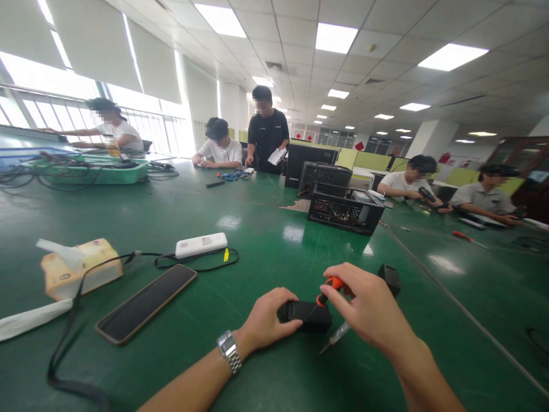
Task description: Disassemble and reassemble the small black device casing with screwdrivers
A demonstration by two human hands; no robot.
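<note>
My left hand wraps its fingers and thumb round the left end of a small black box-shaped device on the green table. In my right hand is a screwdriver with an orange and black handle, tilted so that its thin shaft points down to the device's top. Whether the tip sits in a screw is too small to tell. Partly under my right hand lies a second screwdriver with a clear handle. Beyond that hand stands another small black block.
To the left lie a phone, a white power bank with a black cable, and a tissue pack. Computer cases stand further back. A green basket holds cables. Several people sit or stand around the table.
</note>
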